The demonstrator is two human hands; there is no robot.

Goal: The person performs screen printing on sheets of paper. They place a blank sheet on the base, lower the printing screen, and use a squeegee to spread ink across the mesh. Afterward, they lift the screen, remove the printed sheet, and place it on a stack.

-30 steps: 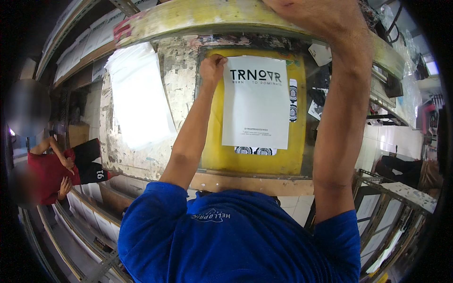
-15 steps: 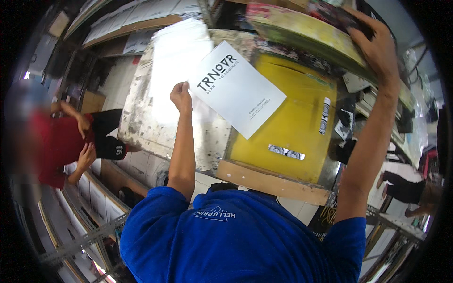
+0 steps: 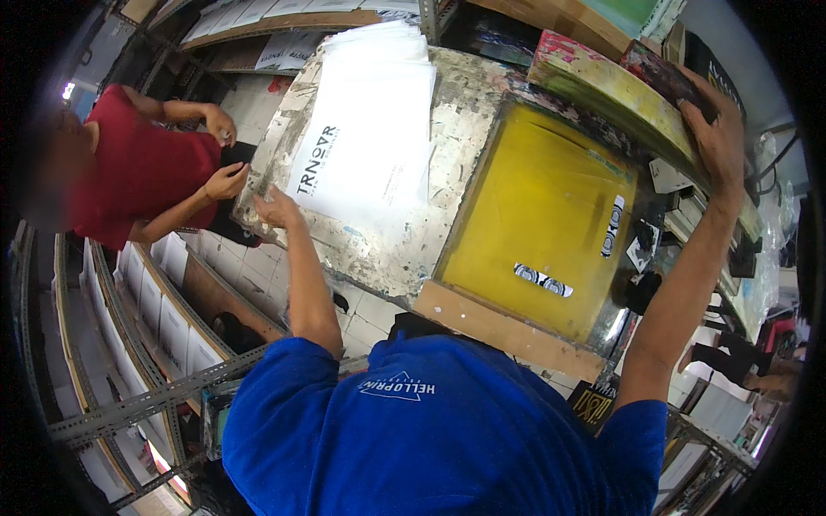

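White paper with black print, and that printed sheet (image 3: 353,176) was lying on the near end of a messy stack of white sheets (image 3: 370,82), with the left hand (image 3: 277,209) just beside its corner, fingers loosely spread. The right hand (image 3: 719,138) was way over on the other side, curled over the top of a raised, paint-stained frame (image 3: 611,90) beyond a yellow board (image 3: 533,198) with two patterned strips (image 3: 544,280). Past the paint-spattered table (image 3: 469,112), off left, was somebody in a red shirt (image 3: 159,163).
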